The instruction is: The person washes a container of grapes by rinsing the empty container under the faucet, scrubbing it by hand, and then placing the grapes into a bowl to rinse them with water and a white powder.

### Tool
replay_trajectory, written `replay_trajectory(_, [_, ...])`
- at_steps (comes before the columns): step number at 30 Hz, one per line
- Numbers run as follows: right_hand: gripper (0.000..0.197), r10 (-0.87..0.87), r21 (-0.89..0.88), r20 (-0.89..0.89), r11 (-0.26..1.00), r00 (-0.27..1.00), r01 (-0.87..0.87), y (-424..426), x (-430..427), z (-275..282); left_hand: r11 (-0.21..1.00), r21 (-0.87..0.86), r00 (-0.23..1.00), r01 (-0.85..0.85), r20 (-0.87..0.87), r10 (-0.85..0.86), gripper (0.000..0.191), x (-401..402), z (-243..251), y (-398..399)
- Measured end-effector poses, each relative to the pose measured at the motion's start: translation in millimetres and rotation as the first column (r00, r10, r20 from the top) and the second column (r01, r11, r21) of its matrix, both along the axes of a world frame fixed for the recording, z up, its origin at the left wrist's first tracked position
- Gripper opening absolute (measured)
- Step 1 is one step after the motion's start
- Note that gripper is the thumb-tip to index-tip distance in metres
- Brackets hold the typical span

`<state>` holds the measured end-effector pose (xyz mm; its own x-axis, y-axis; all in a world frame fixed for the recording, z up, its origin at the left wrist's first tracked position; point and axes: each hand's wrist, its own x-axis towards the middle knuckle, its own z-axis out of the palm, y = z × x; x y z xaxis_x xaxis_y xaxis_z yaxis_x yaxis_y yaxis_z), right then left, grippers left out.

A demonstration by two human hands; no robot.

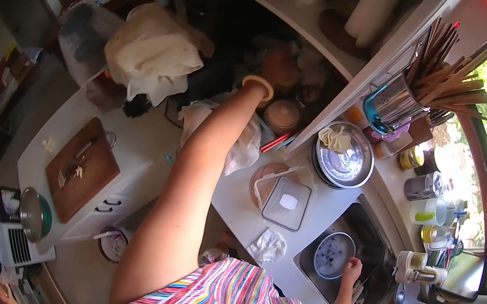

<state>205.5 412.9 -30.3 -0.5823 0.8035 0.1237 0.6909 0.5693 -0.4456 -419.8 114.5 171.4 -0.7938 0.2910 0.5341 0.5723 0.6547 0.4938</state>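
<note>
My left arm, with a pale bangle at the wrist, stretches into a shadowed recess below a white shelf. There my left hand (281,65) is dim and blurred among indistinct things, and its grip cannot be made out. A lidded round pot (282,115) stands just below it. On the right, my right hand (352,268) is closed at the rim of a round metal bowl (334,256) in the sink (372,229). Cloudy liquid with small dark round pieces fills the bowl. Pale pieces lie in the sink beside my right wrist.
A clear plastic container (285,204), a white cloth (267,246) and a metal lid (351,164) lie left of the sink. Plastic bags (244,145) are under my left forearm. A wooden cutting board (83,169) bears a knife. A utensil holder (394,104) stands near the window.
</note>
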Motion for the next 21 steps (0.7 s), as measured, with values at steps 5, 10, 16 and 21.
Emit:
replay_trajectory(5, [0.010, -0.069, -0.098, -0.168, 0.994, 0.983, 0.053, -43.0, 20.8, 12.7, 0.547, 0.767, 0.765, 0.335, 0.118, -0.634, 0.027, -23.6, 10.4, 42.9])
replay_trajectory(10, [0.011, -0.221, -0.226, -0.088, 0.954, 0.971, 0.197, -45.5, 65.4, -10.8, 0.725, 0.560, 0.819, 0.401, 0.136, -0.558, 0.022, -61.9, -21.7, 53.6])
replay_trajectory(16, [0.012, -0.345, -0.413, -0.075, 0.865, 0.936, 0.286, -54.7, 32.8, 33.8, 0.903, -0.426, 0.915, -0.063, -0.386, -0.118, 0.017, -95.4, -60.1, 15.1])
replay_trajectory(21, [0.013, -0.268, -0.331, -0.193, 0.923, 0.944, 0.194, -24.3, 44.5, -8.0, 0.992, -0.010, 0.939, 0.123, -0.321, -0.120, 0.015, -36.9, -37.2, -45.0])
